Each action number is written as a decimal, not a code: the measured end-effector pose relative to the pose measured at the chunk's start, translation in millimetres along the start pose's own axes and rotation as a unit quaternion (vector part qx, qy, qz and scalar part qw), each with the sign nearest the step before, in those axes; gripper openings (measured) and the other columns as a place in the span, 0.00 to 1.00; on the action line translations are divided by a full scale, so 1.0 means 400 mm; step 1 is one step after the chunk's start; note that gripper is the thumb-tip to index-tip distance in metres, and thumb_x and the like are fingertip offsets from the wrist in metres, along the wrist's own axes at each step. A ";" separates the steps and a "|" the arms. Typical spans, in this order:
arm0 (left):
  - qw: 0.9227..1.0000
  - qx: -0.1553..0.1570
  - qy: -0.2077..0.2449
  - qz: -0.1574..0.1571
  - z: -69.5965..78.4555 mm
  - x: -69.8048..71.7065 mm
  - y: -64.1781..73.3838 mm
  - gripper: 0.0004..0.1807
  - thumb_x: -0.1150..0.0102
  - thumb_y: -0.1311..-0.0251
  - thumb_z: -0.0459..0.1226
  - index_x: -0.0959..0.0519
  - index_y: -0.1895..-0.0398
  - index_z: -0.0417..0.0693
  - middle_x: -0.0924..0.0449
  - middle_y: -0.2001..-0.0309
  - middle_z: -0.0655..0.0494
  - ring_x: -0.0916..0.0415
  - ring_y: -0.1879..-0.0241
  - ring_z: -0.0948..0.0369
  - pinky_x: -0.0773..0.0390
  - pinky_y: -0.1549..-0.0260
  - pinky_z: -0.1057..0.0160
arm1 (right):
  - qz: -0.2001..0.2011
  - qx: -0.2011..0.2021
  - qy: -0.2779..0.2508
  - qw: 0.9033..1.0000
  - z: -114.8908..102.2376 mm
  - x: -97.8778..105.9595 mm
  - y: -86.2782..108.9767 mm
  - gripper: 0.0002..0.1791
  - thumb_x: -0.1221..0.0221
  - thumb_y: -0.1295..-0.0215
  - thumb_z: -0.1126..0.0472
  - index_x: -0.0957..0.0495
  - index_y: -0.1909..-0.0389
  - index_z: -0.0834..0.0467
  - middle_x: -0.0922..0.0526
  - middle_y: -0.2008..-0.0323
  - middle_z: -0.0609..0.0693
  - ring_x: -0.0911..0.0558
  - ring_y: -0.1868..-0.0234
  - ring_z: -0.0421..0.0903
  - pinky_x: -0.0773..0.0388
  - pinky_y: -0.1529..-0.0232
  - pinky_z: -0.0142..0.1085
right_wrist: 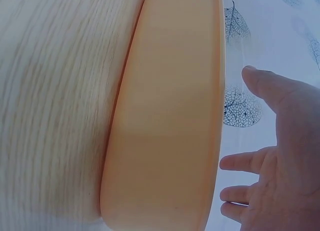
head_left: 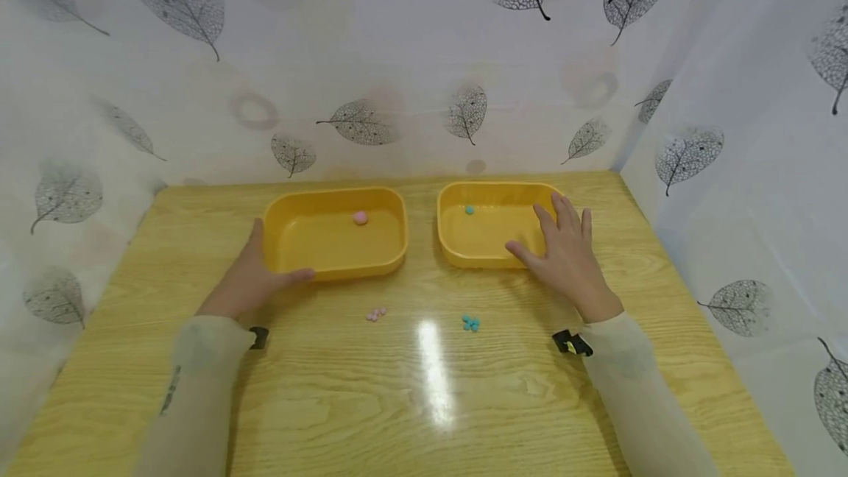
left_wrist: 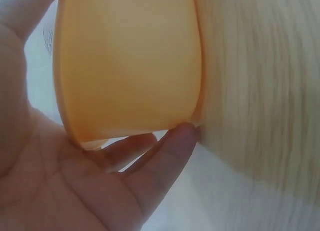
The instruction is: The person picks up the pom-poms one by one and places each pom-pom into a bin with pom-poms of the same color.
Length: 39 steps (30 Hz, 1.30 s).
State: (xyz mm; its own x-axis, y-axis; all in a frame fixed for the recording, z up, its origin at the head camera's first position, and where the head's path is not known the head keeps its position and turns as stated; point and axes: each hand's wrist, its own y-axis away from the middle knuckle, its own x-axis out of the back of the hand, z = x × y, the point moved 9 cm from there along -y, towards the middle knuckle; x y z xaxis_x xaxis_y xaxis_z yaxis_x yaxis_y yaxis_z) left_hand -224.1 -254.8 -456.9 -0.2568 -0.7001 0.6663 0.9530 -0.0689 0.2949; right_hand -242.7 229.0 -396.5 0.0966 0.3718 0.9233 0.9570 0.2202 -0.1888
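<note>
On the left of the head view is a yellow tray (head_left: pixel 341 271) with a rounded pink piece (head_left: pixel 360 218) inside. My left hand (head_left: pixel 255 276) grips this tray's front left corner, thumb along the front and fingers against the left end; the left wrist view shows fingertips on its wall (left_wrist: pixel 132 66). A second yellow tray (head_left: pixel 477 261) stands at right, holding a small teal piece (head_left: pixel 469 210). Above its right end hovers my right hand (head_left: pixel 568 256), fingers spread and holding nothing. In the right wrist view, that hand (right_wrist: pixel 280 156) appears apart from the tray wall (right_wrist: pixel 165 111).
Several small pink pieces (head_left: pixel 375 314) lie on the wooden table (head_left: pixel 331 403) before the left tray. Several small teal pieces (head_left: pixel 471 323) lie before the right one. A leaf-patterned white covering (head_left: pixel 411 43) rises behind the trays and at both sides.
</note>
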 end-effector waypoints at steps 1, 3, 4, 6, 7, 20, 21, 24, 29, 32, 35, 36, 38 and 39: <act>1.000 -0.002 0.001 0.002 0.005 -0.005 -0.002 0.80 0.30 0.51 0.70 0.87 0.22 0.57 0.81 0.19 0.44 0.68 0.20 0.34 0.57 0.27 0.30 | 0.000 0.000 -0.001 1.000 0.001 0.001 0.000 0.50 0.44 0.29 0.32 0.40 0.24 0.68 0.51 0.21 0.72 0.54 0.20 0.68 0.72 0.25 0.67; 1.000 -0.008 0.007 0.007 0.016 -0.015 -0.007 0.80 0.29 0.51 0.70 0.86 0.22 0.57 0.81 0.18 0.46 0.68 0.20 0.35 0.57 0.26 0.31 | 0.000 0.001 -0.002 1.000 0.003 0.001 0.000 0.51 0.44 0.29 0.32 0.40 0.24 0.68 0.51 0.22 0.72 0.54 0.20 0.68 0.72 0.25 0.67; 1.000 -0.012 0.011 0.009 0.022 -0.019 -0.009 0.80 0.29 0.51 0.70 0.86 0.22 0.57 0.81 0.18 0.47 0.68 0.20 0.36 0.57 0.26 0.32 | 0.000 0.001 -0.002 1.000 0.004 0.001 0.000 0.51 0.44 0.29 0.32 0.40 0.24 0.68 0.51 0.22 0.72 0.54 0.20 0.68 0.72 0.25 0.67; 1.000 -0.015 0.019 0.010 0.035 -0.030 -0.012 0.80 0.28 0.52 0.70 0.86 0.22 0.59 0.80 0.18 0.48 0.68 0.19 0.37 0.57 0.25 0.32 | -0.002 0.000 0.000 1.000 0.006 0.002 0.001 0.51 0.44 0.29 0.31 0.40 0.24 0.68 0.51 0.21 0.72 0.54 0.20 0.68 0.73 0.25 0.67; 1.000 -0.016 0.024 0.011 0.041 -0.035 -0.014 0.80 0.28 0.52 0.70 0.86 0.22 0.59 0.80 0.18 0.48 0.67 0.19 0.38 0.57 0.25 0.33 | -0.003 0.000 0.000 1.000 0.006 0.003 0.002 0.51 0.44 0.29 0.31 0.40 0.24 0.68 0.51 0.21 0.72 0.54 0.20 0.67 0.73 0.25 0.67; 0.999 -0.021 0.040 0.016 0.082 -0.078 -0.032 0.82 0.27 0.55 0.70 0.85 0.21 0.59 0.78 0.17 0.49 0.66 0.19 0.40 0.57 0.24 0.35 | 0.002 0.005 0.000 1.000 0.009 0.006 0.001 0.51 0.44 0.29 0.31 0.39 0.24 0.69 0.51 0.22 0.72 0.54 0.20 0.69 0.72 0.25 0.68; 0.999 -0.020 0.041 0.016 0.082 -0.080 -0.033 0.82 0.27 0.55 0.70 0.85 0.21 0.60 0.78 0.17 0.49 0.65 0.19 0.40 0.57 0.24 0.35 | 0.002 0.005 0.001 1.000 0.009 0.006 0.001 0.51 0.43 0.29 0.31 0.39 0.25 0.69 0.51 0.22 0.72 0.54 0.20 0.69 0.72 0.25 0.68; 0.999 -0.017 0.040 0.014 0.085 -0.085 -0.034 0.82 0.28 0.55 0.71 0.86 0.22 0.60 0.77 0.17 0.46 0.66 0.19 0.38 0.56 0.25 0.34 | 0.001 0.004 0.002 1.000 0.012 0.004 0.001 0.51 0.43 0.30 0.31 0.39 0.24 0.69 0.51 0.22 0.71 0.53 0.20 0.68 0.72 0.25 0.68; 0.999 -0.023 0.038 0.015 0.094 -0.095 -0.038 0.81 0.28 0.54 0.70 0.87 0.22 0.60 0.78 0.17 0.46 0.67 0.19 0.39 0.57 0.24 0.35 | -0.004 0.000 0.004 1.000 0.014 0.002 0.002 0.54 0.41 0.33 0.29 0.39 0.24 0.68 0.50 0.21 0.70 0.52 0.20 0.66 0.72 0.25 0.67; 0.999 -0.030 0.039 0.016 0.104 -0.101 -0.040 0.81 0.28 0.53 0.69 0.86 0.22 0.60 0.78 0.17 0.46 0.67 0.19 0.40 0.57 0.24 0.35 | -0.004 -0.003 0.002 1.000 0.013 0.003 0.003 0.54 0.41 0.34 0.29 0.39 0.24 0.68 0.49 0.22 0.70 0.51 0.20 0.66 0.71 0.25 0.67; 0.999 -0.033 0.035 0.012 0.110 -0.103 -0.037 0.80 0.28 0.51 0.69 0.86 0.22 0.59 0.78 0.17 0.46 0.67 0.19 0.39 0.57 0.24 0.35 | -0.002 -0.007 0.002 1.000 0.012 0.004 0.003 0.54 0.41 0.34 0.29 0.38 0.25 0.68 0.49 0.22 0.70 0.50 0.21 0.67 0.71 0.25 0.68; 0.999 -0.034 0.030 0.010 0.109 -0.102 -0.036 0.78 0.30 0.48 0.69 0.86 0.22 0.59 0.78 0.17 0.46 0.67 0.19 0.39 0.57 0.24 0.35 | 0.001 -0.007 0.002 1.000 0.011 0.006 0.003 0.53 0.40 0.34 0.30 0.38 0.25 0.68 0.48 0.22 0.70 0.49 0.21 0.68 0.71 0.25 0.68; 0.999 -0.031 0.024 0.006 0.103 -0.097 -0.033 0.72 0.38 0.41 0.70 0.85 0.21 0.59 0.80 0.18 0.47 0.69 0.19 0.39 0.59 0.25 0.34 | 0.016 -0.004 0.003 1.000 0.008 0.013 0.000 0.50 0.39 0.34 0.32 0.35 0.27 0.68 0.45 0.23 0.70 0.46 0.23 0.69 0.71 0.25 0.68; 0.999 -0.033 0.026 0.006 0.099 -0.092 -0.032 0.67 0.44 0.37 0.70 0.84 0.21 0.57 0.79 0.18 0.46 0.70 0.19 0.39 0.60 0.25 0.33 | 0.027 -0.003 0.004 1.000 0.006 0.018 -0.001 0.47 0.38 0.34 0.34 0.33 0.28 0.67 0.43 0.24 0.70 0.44 0.23 0.70 0.71 0.25 0.67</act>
State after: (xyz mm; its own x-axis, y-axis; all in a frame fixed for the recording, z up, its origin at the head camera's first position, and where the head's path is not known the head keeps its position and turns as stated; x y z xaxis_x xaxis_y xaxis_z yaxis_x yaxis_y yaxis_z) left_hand -233.4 -200.1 -458.3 -0.2382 -0.7365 0.6332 0.9651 -0.1061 0.2396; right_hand -243.1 233.8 -390.4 0.1499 0.3755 0.9146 0.9521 0.1945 -0.2359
